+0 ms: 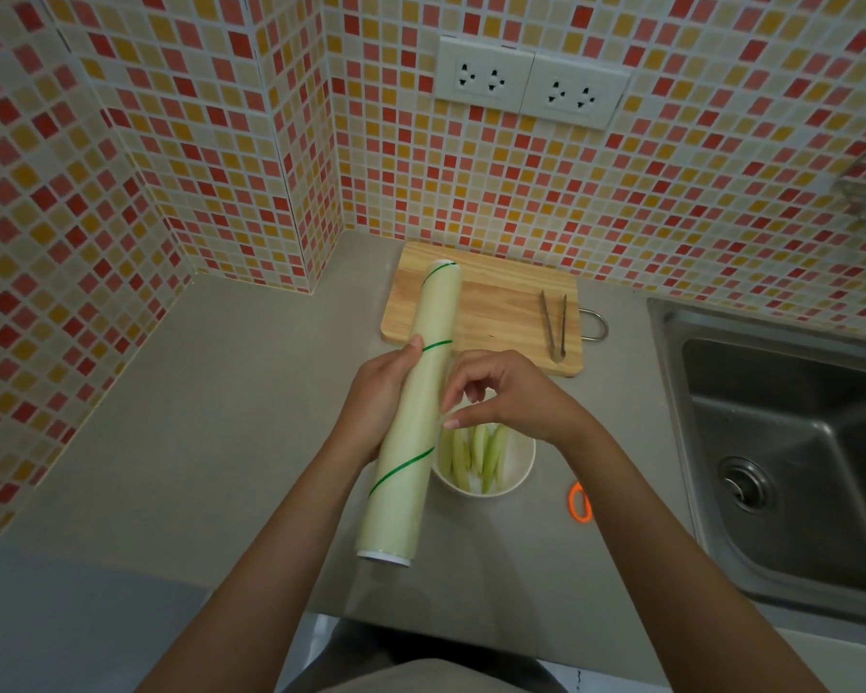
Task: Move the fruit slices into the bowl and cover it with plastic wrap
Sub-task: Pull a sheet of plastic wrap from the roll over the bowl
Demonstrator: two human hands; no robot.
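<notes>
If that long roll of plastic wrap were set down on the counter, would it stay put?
Probably not: the plastic wrap roll is a smooth cylinder, so it would likely roll. It looks stiff and light, since the left hand alone holds it up.

Single head-worn view, wide-angle, looking forward and steeply down from above the near edge of the counter (231,402). Faces the tiled back corner, walls bowed by the lens. Close enough that both forearms fill the lower frame. Takes in the counter from its left wall to the sink (791,442) at the right edge.
</notes>
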